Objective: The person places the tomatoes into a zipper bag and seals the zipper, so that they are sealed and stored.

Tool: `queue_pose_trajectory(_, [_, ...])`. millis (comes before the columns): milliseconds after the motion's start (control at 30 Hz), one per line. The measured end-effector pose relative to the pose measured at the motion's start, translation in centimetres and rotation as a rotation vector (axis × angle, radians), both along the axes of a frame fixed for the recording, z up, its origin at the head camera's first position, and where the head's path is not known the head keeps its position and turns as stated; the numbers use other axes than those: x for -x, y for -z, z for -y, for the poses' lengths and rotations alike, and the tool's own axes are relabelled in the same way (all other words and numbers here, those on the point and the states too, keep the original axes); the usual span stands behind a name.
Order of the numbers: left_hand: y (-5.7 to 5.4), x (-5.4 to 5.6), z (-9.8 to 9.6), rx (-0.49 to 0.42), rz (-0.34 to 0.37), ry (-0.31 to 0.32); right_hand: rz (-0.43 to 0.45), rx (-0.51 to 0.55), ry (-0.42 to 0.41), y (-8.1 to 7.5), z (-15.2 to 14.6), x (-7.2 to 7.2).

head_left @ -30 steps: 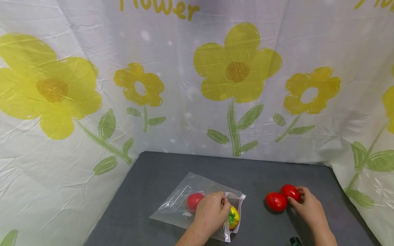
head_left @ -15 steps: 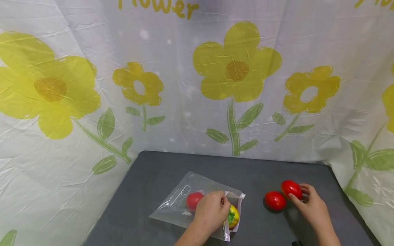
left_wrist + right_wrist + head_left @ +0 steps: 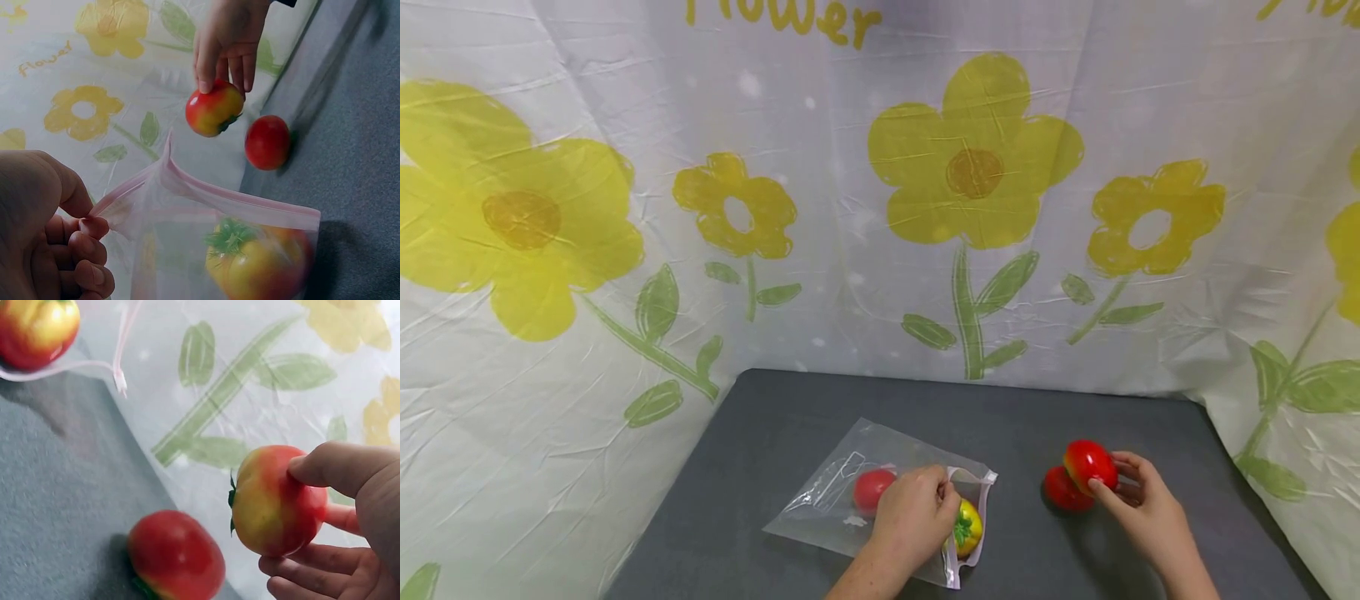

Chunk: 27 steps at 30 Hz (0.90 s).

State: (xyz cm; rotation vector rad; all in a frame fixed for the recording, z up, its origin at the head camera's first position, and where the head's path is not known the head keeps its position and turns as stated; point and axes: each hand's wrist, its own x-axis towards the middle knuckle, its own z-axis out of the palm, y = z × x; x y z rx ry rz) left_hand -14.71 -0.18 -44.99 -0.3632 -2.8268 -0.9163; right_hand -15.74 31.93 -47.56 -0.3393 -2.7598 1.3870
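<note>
My right hand (image 3: pixel 1150 512) holds a red and yellow tomato (image 3: pixel 275 500) between thumb and fingers, above the table. Its green leaves face the bag side in the right wrist view. A second tomato (image 3: pixel 178 556) lies on the table just below, partly covered by the held one in the head view. With thumb and forefinger, my left hand (image 3: pixel 917 512) pinches the pink-edged mouth of a clear zip bag (image 3: pixel 917 450), whose opening faces right. Inside it, a yellow-topped tomato (image 3: pixel 259 262) sits by the mouth and a red one (image 3: pixel 872 490) lies deeper, partly hidden by my hand.
The dark grey table (image 3: pixel 790 408) carries everything. Behind it and along both sides hangs a white sheet (image 3: pixel 835 333) printed with yellow flowers, meeting the table's back edge.
My right hand has lifted the farther tomato off the table, then brought it left over the other one, turning its yellow side into view. My left hand and the bag stay put.
</note>
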Motion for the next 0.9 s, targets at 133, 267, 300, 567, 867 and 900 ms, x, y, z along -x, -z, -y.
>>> queue_pose_trajectory(133, [0.0,0.1,-0.1,-0.002,0.018,-0.002,0.022,0.026,-0.017,-0.3,0.7,-0.5])
queue_pose_trajectory(267, [0.1,0.0,-0.1,-0.002,-0.005,0.002,0.038,0.051,-0.032,-0.2,1.5,-1.0])
queue_pose_trajectory(300, [0.1,0.0,0.0,-0.002,-0.015,0.003,0.04,0.056,-0.036,-0.1,1.7,-1.1])
queue_pose_trajectory(567, [0.2,-0.1,0.0,-0.018,-0.052,0.009,0.031,0.137,-0.075,0.8,3.3,-1.7])
queue_pose_trajectory(867, [0.2,0.0,-0.1,-0.019,-0.045,0.013,-0.037,0.217,-0.104,2.0,5.3,-2.4])
queue_pose_trajectory(900, [0.2,0.0,-0.1,-0.017,-0.049,0.013,-0.042,0.232,-0.111,2.1,5.6,-2.5])
